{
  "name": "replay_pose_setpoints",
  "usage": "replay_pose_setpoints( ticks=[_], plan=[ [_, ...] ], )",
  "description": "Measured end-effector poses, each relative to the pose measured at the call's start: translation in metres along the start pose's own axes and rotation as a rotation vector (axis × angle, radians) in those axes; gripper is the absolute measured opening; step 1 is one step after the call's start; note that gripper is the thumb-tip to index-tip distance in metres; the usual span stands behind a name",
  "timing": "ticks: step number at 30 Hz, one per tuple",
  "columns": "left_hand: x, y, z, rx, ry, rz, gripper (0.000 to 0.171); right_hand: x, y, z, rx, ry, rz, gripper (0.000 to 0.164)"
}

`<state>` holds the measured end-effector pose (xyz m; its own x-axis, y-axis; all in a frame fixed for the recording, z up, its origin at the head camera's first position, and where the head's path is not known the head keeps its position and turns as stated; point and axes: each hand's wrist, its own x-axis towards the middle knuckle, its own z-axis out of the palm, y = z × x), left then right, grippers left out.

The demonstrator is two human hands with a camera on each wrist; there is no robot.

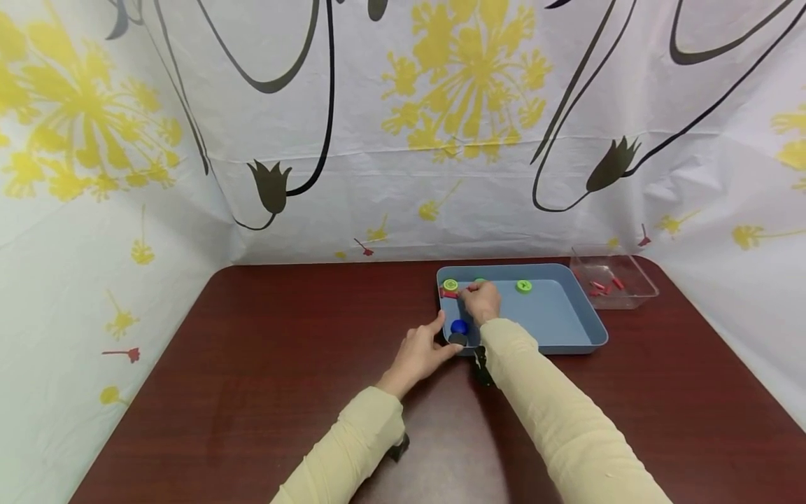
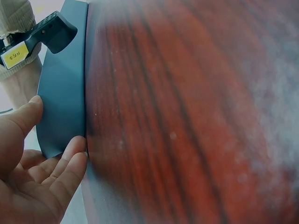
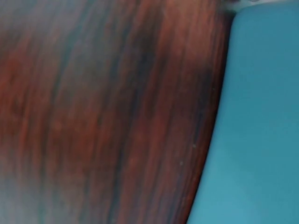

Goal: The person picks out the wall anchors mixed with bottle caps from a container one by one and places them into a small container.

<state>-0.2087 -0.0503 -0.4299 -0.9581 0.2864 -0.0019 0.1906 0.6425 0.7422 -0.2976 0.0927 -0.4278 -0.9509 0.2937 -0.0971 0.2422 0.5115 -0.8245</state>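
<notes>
In the head view a blue-grey tray (image 1: 560, 318) lies on the table. My left hand (image 1: 417, 353) spreads thumb and forefinger around its near left corner; in the left wrist view, its thumb (image 2: 29, 114) touches the rim and its fingertips (image 2: 77, 145) meet the outer wall. Over the left part of the tray, my right hand (image 1: 483, 302) pinches a small red stick (image 1: 467, 288), mostly hidden by its curled fingers. Close by are another red stick (image 1: 450, 295) and a green disc (image 1: 450, 285). A blue disc (image 1: 460, 327) and a dark disc (image 1: 457, 339) lie near my left hand.
Another green disc (image 1: 524, 286) lies farther right in the tray, and a third green disc (image 1: 481, 281) is partly hidden behind my right hand. Beyond the tray's right side stands a clear plastic box (image 1: 630, 297) with several red sticks (image 1: 601, 287). A patterned cloth hangs behind the table.
</notes>
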Motion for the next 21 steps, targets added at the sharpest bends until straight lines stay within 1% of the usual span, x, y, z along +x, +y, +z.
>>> replay_pose_setpoints(
  ticks=[5, 13, 18, 21],
  plan=[
    [0.000, 0.000, 0.000, 0.000, -0.002, 0.003, 0.075, 0.001, 0.002, -0.004, 0.052, -0.017, -0.001, 0.025],
    [0.001, -0.001, 0.002, 0.029, 0.001, -0.013, 0.076, 0.009, 0.014, -0.017, 0.132, -0.006, -0.001, 0.027],
    [0.000, 0.002, 0.000, 0.027, 0.001, -0.016, 0.075, 0.011, 0.017, -0.030, 0.177, 0.022, 0.018, 0.033],
    [-0.001, 0.003, 0.000, 0.025, -0.002, -0.024, 0.075, 0.013, 0.016, -0.040, 0.209, 0.050, 0.010, 0.035]
  ],
)
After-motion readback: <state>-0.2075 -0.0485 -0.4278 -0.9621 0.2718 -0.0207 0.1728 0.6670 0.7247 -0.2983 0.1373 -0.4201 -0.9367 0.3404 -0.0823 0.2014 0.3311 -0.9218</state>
